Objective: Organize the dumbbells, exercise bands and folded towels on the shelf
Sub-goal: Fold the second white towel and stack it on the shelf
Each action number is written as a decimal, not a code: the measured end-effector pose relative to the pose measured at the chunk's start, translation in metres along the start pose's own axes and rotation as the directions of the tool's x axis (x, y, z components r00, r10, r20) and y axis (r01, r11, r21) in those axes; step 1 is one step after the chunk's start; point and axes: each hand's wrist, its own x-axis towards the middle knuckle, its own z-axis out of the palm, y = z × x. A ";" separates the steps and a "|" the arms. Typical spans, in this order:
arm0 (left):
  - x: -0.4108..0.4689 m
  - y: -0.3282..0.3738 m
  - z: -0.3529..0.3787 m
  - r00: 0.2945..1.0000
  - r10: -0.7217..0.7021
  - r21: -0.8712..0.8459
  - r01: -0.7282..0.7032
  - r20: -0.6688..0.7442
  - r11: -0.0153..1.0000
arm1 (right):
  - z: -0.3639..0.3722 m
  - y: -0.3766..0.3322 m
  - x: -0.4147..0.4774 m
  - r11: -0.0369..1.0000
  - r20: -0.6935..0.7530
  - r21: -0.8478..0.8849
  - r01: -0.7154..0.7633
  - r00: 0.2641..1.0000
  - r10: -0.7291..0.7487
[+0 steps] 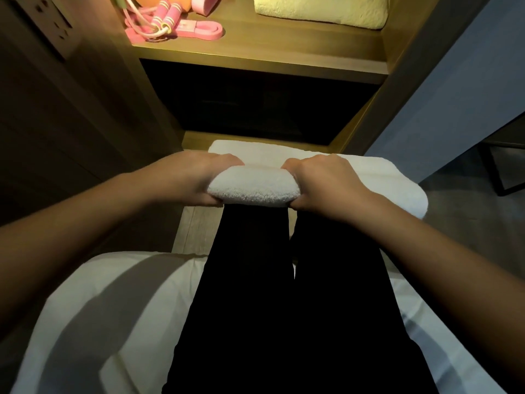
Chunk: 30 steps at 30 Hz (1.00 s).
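Note:
A small folded white towel (252, 189) is held over my knees. My left hand (196, 177) grips its left end and my right hand (326, 183) grips its right end. Under and beyond it lies a larger white towel (377, 177) on the low wooden ledge. On the lit shelf (255, 55) above, a pale yellow folded towel (321, 8) lies at the right. Pink exercise bands (199, 29) and a pink-handled skipping rope (162, 15) lie at the shelf's left, next to orange rounded objects (167, 0) cut off by the frame's top edge.
A dark compartment (255, 103) opens below the lit shelf. Wooden side panels (85, 95) flank the unit, with a grey wall (468, 81) to the right. My legs in black trousers (284, 308) rest on white bedding (99, 308).

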 end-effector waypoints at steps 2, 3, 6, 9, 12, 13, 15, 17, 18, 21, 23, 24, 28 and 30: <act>-0.003 0.000 0.004 0.999 0.011 -0.008 -0.011 -0.031 1.000 | -0.001 0.001 -0.001 1.000 -0.003 0.007 0.005 1.000 -0.005; -0.004 0.000 0.005 0.999 0.022 -0.003 -0.022 -0.026 1.000 | -0.001 0.001 -0.003 1.000 0.000 0.019 0.005 1.000 -0.005; -0.005 -0.006 0.003 1.000 -0.001 -0.004 0.001 0.023 1.000 | 0.001 0.006 -0.012 0.994 0.060 0.102 -0.026 0.998 0.020; -0.006 0.000 0.004 0.996 -0.075 0.000 0.075 0.056 0.997 | 0.007 0.012 -0.024 0.992 0.078 0.120 -0.038 0.997 0.029; 0.013 0.028 0.020 0.996 -0.074 0.141 0.065 0.056 0.988 | 0.003 0.014 -0.021 0.996 0.058 0.084 -0.017 0.998 0.012; 0.021 0.038 0.027 0.999 -0.053 0.157 0.051 0.007 0.986 | 0.000 0.015 -0.020 0.995 0.079 0.101 -0.019 0.997 0.011; 0.030 0.044 0.030 0.996 -0.033 0.130 0.044 -0.084 0.991 | -0.003 0.021 -0.028 0.977 0.133 0.203 -0.058 0.991 0.031; 0.031 0.042 0.022 0.997 -0.012 0.099 0.019 -0.073 0.995 | 0.002 0.030 -0.044 0.965 0.112 0.246 -0.086 0.992 0.060; 0.031 0.040 0.020 0.997 0.004 0.098 0.004 -0.076 0.995 | 0.008 0.033 -0.052 0.974 0.072 0.212 -0.084 0.995 0.070; 0.037 0.052 0.030 0.994 0.084 0.219 -0.065 -0.077 0.974 | 0.022 0.038 -0.059 0.979 -0.049 0.183 -0.093 0.993 0.104; 0.041 0.069 0.044 0.988 0.137 0.250 -0.115 -0.073 0.962 | 0.028 0.037 -0.062 0.986 -0.100 0.163 -0.047 0.993 0.064; 0.042 0.072 0.049 0.985 0.150 0.232 -0.127 -0.082 0.964 | 0.032 0.037 -0.066 0.988 -0.112 0.156 -0.018 0.993 0.035; 0.022 0.064 0.060 0.986 0.135 0.156 -0.118 -0.100 0.981 | 0.040 0.043 -0.097 0.975 0.084 0.173 -0.141 0.988 0.128; 0.011 0.062 0.050 0.989 -0.103 -0.010 0.102 -0.110 0.995 | 0.037 0.050 -0.106 0.896 0.136 0.290 -0.336 0.941 0.309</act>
